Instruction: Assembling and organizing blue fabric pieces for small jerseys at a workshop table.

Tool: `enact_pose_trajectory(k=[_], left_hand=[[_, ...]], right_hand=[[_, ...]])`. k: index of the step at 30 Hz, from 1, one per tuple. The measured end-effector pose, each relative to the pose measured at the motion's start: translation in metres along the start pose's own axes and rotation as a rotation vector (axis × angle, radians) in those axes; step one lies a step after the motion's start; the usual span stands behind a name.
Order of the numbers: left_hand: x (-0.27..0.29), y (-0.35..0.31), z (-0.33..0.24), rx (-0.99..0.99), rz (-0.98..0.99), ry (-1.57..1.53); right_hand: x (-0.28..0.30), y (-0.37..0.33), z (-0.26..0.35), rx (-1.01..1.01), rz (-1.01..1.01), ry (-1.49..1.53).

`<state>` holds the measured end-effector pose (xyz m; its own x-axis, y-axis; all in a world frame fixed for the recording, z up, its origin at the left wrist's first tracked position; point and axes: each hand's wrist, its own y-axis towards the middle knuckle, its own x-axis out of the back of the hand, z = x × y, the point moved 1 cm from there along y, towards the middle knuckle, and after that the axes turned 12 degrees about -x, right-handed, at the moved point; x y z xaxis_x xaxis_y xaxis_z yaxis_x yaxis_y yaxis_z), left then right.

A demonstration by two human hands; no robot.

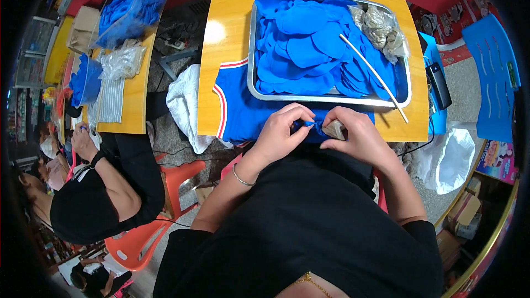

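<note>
At the table's near edge, my left hand (284, 132) is closed in a pinch on a small blue piece (308, 123). My right hand (358, 135) curls around a small greyish-tan piece (334, 129), its exact kind unclear. The two hands are close together, with a little blue stuff showing between them. Just beyond them sits a metal tray (326, 99) heaped with flat blue oval pieces (301, 49). A clear bag of tan pieces (378, 27) lies in its far right corner. A thin white stick (375, 77) slants across the tray's right side and over its near rim.
A blue cloth with red-and-white trim (234, 96) lies under the tray on the yellow table (232, 0). To the left, a co-worker (99, 187) in black sits on an orange chair (179, 182). Blue chairs (488, 72) and a white plastic bag (450, 160) are at right.
</note>
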<state>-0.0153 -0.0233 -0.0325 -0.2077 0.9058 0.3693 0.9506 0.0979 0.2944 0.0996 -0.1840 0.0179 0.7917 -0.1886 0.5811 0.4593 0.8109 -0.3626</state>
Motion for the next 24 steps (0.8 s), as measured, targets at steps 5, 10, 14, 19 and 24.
enact_pose_trajectory(k=[5,10,14,19,24], left_hand=[[0.004,-0.003,0.000,-0.050,0.013,0.073],[0.005,0.002,-0.017,-0.127,-0.023,0.260],[0.004,-0.002,-0.007,-0.074,0.136,0.282],[0.002,-0.001,-0.019,0.078,-0.139,-0.092],[-0.010,-0.004,-0.003,0.036,-0.121,0.024]], right_hand=[[0.001,-0.001,-0.003,0.145,0.029,0.044],[-0.001,0.005,-0.007,0.183,-0.019,0.029],[-0.002,0.008,-0.006,0.146,-0.093,-0.022],[-0.002,0.011,-0.006,0.176,-0.276,0.002],[-0.010,0.017,-0.007,0.163,-0.218,0.086]])
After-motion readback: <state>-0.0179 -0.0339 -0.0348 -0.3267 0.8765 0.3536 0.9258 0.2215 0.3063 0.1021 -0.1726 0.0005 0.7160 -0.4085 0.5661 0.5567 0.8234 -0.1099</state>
